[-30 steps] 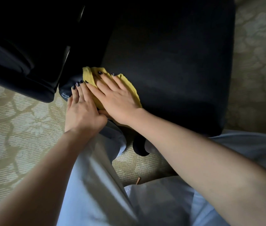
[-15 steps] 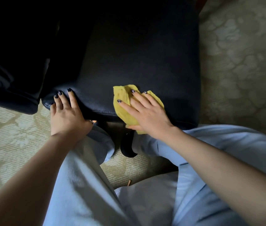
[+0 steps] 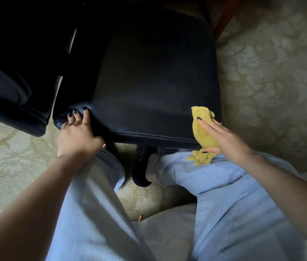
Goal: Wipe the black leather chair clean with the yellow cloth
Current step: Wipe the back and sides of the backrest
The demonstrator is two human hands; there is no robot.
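Pale green carpet (image 3: 273, 76) with a leafy pattern covers the floor on every side, and the black leather chair (image 3: 152, 76) stands on it in the middle of the view, its seat seen from above with the stitched front edge nearest. To the left, another dark padded part (image 3: 17, 95) slopes down beside the seat; whether it belongs to the same chair I cannot tell. The left hand (image 3: 77, 136) grips the near left corner of the seat, its fingers curled over the top and the thumb tucked at the edge. The right hand (image 3: 226, 140) is at the near right corner, its fingers (image 3: 208, 127) straight and spread, pressing the yellow cloth (image 3: 203, 129) against the leather, with the thumb lying across the cloth's lower part. The cloth is crumpled, and its near end hangs off the seat over the person's light blue trousers (image 3: 224, 194). A black curved piece (image 3: 141, 172) juts out under the seat between the knees
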